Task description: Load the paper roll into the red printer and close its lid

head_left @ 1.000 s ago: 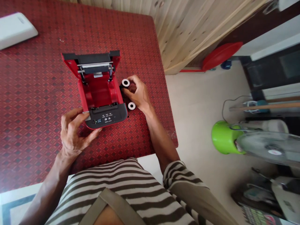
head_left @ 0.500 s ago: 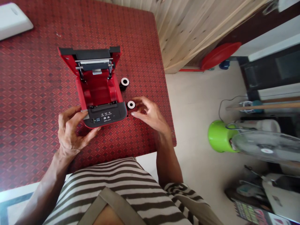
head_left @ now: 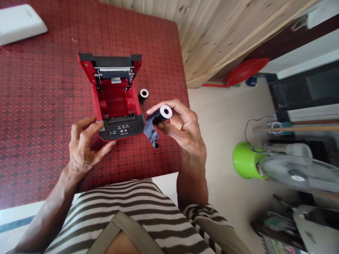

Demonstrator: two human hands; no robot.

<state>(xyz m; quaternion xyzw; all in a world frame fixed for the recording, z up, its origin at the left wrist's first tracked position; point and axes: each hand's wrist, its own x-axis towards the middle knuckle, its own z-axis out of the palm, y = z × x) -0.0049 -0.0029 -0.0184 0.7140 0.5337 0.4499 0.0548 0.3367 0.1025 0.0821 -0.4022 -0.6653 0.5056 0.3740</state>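
A red and black label printer point(head_left: 123, 127) stands on the table with its lid point(head_left: 113, 63) tilted up and back. The red compartment point(head_left: 115, 100) inside holds nothing. My left hand point(head_left: 86, 143) grips the printer's front left corner, fingers on its side and thumb along the front edge. Raised off the table at the printer's right, a black ribbon roll point(head_left: 156, 114) with a white core is pinched between the thumb and fingers of my right hand point(head_left: 182, 125). A crumpled loose end of ribbon point(head_left: 151, 134) hangs from it. A second black roll point(head_left: 143, 96) stands beside the printer.
A red patterned cloth covers the table point(head_left: 53, 88). A white device point(head_left: 21, 24) lies at the far left. Wooden panelling point(head_left: 212, 31) borders the back right edge. On the floor to the right are a green bucket point(head_left: 245, 160) and a fan point(head_left: 296, 174).
My right hand has closed on the nearer ribbon roll and lifted it from the table, tilting it to the right; its loose end now hangs down. My left hand stays on the printer.
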